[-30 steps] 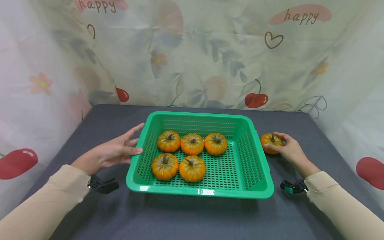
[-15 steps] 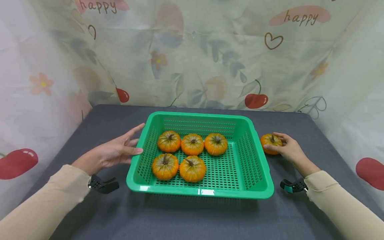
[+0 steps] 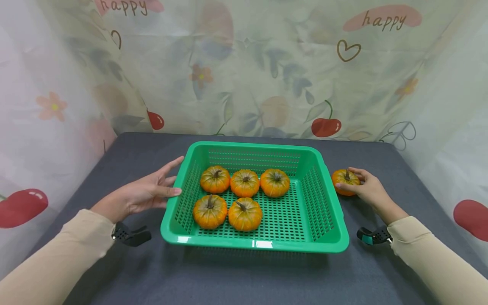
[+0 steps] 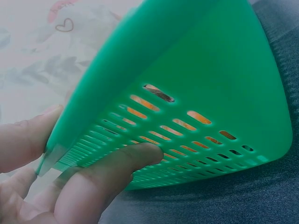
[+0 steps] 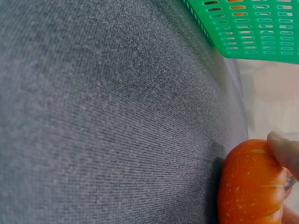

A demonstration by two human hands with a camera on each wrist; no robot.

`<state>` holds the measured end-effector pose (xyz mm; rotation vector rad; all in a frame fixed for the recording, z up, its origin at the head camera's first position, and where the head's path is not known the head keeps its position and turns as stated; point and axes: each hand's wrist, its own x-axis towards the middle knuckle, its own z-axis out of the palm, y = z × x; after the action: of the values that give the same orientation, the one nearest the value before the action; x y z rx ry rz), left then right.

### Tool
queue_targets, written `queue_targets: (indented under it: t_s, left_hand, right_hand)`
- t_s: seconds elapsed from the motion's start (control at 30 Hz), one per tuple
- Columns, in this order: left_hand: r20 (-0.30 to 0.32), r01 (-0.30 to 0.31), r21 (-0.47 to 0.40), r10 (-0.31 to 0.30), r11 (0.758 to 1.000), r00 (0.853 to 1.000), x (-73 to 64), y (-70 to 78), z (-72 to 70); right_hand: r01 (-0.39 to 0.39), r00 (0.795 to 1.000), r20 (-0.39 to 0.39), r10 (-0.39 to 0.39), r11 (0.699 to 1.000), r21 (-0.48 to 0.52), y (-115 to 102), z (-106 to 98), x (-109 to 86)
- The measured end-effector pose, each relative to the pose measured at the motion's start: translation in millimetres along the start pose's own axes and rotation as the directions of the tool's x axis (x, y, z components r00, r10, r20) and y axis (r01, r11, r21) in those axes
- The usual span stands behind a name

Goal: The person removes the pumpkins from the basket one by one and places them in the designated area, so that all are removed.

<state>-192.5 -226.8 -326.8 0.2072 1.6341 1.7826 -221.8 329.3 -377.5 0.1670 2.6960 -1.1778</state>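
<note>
Nearest, 2 cream fabric sleeves [image 3: 65,250] are reaching in from the lower corners, a black wrist-worn device [image 3: 131,238] showing below each cuff; neither arm is making any real shift over the last second. A dark grey woven tablecloth [image 3: 251,279] is spreading beneath them. Beyond its near part, a rectangular green slotted plastic basket [image 3: 213,242] is keeping its place in the middle. At its left side the left hand [image 3: 146,190] is holding thumb and fingers wide, touching the basket — resting against it, seemingly, rather than closing round it.

Inside, 2 squat ribbed orange-and-green pumpkins [image 3: 210,214] are sitting side by side in the near row, towards the left; 3 similar round pumpkins [image 3: 245,184] are lining the far row, and none of these 5 is moving. Outside the right wall, the right hand [image 3: 370,191] is pinching a round orange pumpkin with a brown stem [image 3: 341,179], which is apparently resting on the tablecloth, apart from the basket.

So almost nothing is changing — the count is staying at 5 inside and 1 outside, and the work is probably pausing, with no lift showing.

Farthest back, a pale cloth curtain printed with cherries [image 3: 244,110] is hanging.
</note>
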Motion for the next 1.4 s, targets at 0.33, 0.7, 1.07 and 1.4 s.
queue_targets:
  t_s: [0.33,0.7,1.07,1.4]
  left_hand:
    - [-0.001,-0.002,0.009,0.002,1.000,1.000,-0.3,0.7,-0.3]
    - [0.020,-0.005,0.006,0.005,1.000,1.000,0.5,0.0,-0.5]
    - [0.015,-0.008,0.011,0.008,1.000,1.000,-0.9,-1.3,-1.3]
    - [0.004,-0.005,0.005,0.005,1.000,1.000,-0.3,-0.4,-0.5]
  right_hand:
    - [-0.010,1.000,0.002,0.010,1.000,0.013,-3.4,-3.2,-0.4]
    - [0.097,0.994,-0.057,-0.090,0.987,0.132,-43.5,-39.5,-20.9]
    - [0.325,0.945,-0.113,-0.307,0.924,0.200,-110.9,-52.1,-66.1]
    - [0.502,0.863,-0.080,-0.498,0.832,0.238,-162.4,-21.8,-84.1]
